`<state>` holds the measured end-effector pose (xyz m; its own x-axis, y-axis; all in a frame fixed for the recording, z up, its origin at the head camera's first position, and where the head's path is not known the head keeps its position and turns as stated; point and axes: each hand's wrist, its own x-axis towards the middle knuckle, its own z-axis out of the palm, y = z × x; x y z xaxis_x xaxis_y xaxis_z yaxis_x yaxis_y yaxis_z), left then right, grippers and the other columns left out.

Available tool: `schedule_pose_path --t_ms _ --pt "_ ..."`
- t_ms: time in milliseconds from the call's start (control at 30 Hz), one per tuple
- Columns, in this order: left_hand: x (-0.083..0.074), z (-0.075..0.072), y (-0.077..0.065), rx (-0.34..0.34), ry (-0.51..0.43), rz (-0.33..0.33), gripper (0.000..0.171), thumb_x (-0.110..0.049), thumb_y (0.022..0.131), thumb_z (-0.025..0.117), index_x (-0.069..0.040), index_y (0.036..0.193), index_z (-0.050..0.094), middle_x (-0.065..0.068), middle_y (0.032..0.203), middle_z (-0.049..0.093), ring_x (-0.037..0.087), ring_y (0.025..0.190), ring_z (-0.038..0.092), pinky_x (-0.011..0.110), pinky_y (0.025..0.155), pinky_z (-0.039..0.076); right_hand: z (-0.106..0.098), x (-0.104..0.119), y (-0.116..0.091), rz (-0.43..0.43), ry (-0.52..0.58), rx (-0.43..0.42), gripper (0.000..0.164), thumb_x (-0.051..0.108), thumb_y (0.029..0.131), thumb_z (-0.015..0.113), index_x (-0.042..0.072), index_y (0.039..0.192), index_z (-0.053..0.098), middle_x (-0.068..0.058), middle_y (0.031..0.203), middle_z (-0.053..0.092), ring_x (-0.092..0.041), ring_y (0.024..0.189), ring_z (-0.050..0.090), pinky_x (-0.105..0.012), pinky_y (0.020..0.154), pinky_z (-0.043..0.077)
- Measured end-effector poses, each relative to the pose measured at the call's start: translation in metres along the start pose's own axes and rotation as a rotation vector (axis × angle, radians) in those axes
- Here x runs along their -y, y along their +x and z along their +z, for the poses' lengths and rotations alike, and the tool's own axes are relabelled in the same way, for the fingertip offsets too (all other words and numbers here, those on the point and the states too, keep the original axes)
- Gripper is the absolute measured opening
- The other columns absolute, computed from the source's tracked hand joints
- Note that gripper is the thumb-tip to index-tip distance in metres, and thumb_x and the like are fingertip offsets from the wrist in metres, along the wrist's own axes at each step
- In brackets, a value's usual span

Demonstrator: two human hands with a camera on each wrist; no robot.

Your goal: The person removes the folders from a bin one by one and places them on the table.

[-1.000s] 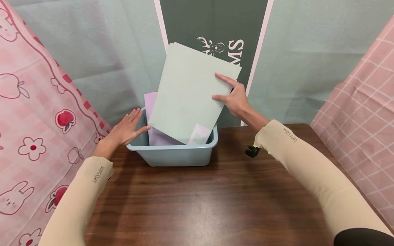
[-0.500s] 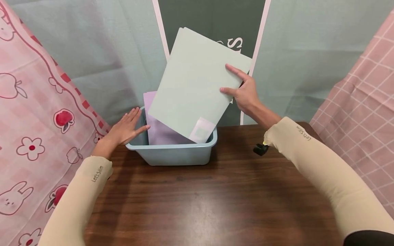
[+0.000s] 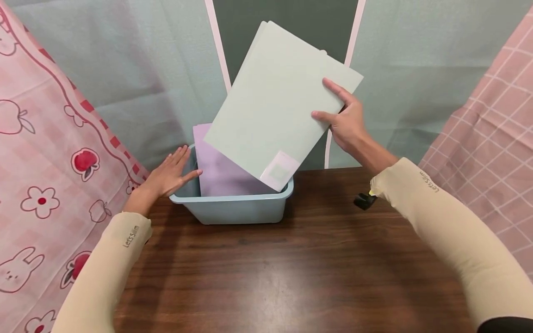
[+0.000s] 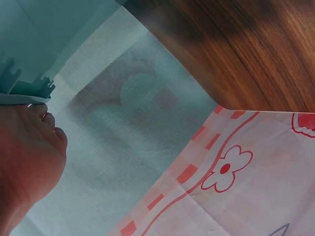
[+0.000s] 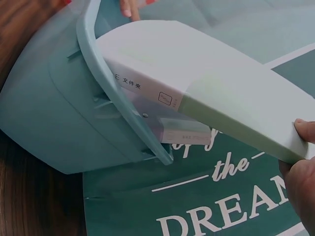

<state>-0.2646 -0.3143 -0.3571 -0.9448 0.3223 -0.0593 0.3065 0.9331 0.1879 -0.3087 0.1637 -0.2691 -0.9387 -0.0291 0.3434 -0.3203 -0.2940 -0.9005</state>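
My right hand [image 3: 349, 119] grips a pale green file folder [image 3: 279, 101] by its right edge, thumb and a finger lying over the near face. The folder is tilted, its lower corner with a pale label just inside a light blue plastic bin [image 3: 243, 212]. Behind that corner, a purple folder [image 3: 225, 175] stands in the bin. Extended fingers of my left hand [image 3: 168, 175] rest at the bin's left rim. In the right wrist view, printed characters mark the green folder's spine [image 5: 216, 118], while another labelled spine shows below it.
The bin stands at the back of a dark wooden table [image 3: 266, 273]. Behind it hangs a grey-green cloth [image 3: 412, 92] with a dark lettered panel. A pink patterned cloth [image 3: 46, 152] borders the left, and a pink checked cloth [image 3: 491, 148] the right.
The green folder has risen out of the bin and moved right in my right hand, tilting further and uncovering more of the purple folder. My left hand stays at the rim.
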Motion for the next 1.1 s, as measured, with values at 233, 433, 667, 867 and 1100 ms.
schedule_pose_path --t_ms 233,433,667,867,1100 --pt "-0.001 -0.001 -0.001 0.006 -0.003 -0.008 0.094 -0.063 0.109 0.036 0.001 0.169 0.002 0.022 0.177 -0.002 0.036 0.164 -0.003 0.057 0.132 0.001 -0.01 0.014 -0.003 0.046 0.121 -0.017 0.083 -0.026 0.079 0.077 0.014 0.15 0.062 -0.007 0.155 0.045 -0.029 0.14 0.047 -0.027 0.089 0.062" --pt "-0.002 -0.001 -0.001 0.01 -0.007 -0.012 0.094 -0.064 0.109 0.036 0.001 0.169 0.002 0.022 0.177 -0.002 0.036 0.164 -0.004 0.056 0.132 0.0 -0.019 0.026 -0.004 0.047 0.198 -0.023 0.084 -0.03 0.078 0.074 0.012 0.15 0.062 -0.009 0.154 0.046 -0.03 0.139 0.048 -0.03 0.087 0.064" --pt "-0.003 0.0 -0.002 0.007 -0.013 -0.013 0.094 -0.063 0.109 0.036 0.001 0.169 0.002 0.022 0.177 -0.002 0.036 0.165 -0.003 0.057 0.132 0.001 -0.035 0.038 -0.003 0.055 0.22 -0.022 0.083 -0.027 0.08 0.075 0.014 0.151 0.061 -0.006 0.158 0.043 -0.029 0.144 0.045 -0.032 0.089 0.063" --pt "-0.002 0.001 -0.005 0.01 -0.02 -0.018 0.093 -0.063 0.109 0.037 0.0 0.169 0.002 0.021 0.177 -0.003 0.036 0.165 -0.003 0.057 0.132 0.001 -0.048 0.043 -0.003 0.073 0.242 -0.023 0.085 -0.029 0.079 0.074 0.015 0.15 0.062 -0.005 0.161 0.044 -0.028 0.146 0.044 -0.032 0.09 0.063" --pt "-0.003 0.002 -0.006 0.006 -0.017 -0.008 0.093 -0.062 0.109 0.037 0.001 0.168 0.003 0.022 0.177 -0.002 0.036 0.165 -0.003 0.056 0.132 0.001 -0.066 0.051 -0.005 0.103 0.252 -0.036 0.088 -0.033 0.077 0.071 0.014 0.151 0.062 -0.001 0.163 0.043 -0.026 0.146 0.045 -0.033 0.086 0.064"
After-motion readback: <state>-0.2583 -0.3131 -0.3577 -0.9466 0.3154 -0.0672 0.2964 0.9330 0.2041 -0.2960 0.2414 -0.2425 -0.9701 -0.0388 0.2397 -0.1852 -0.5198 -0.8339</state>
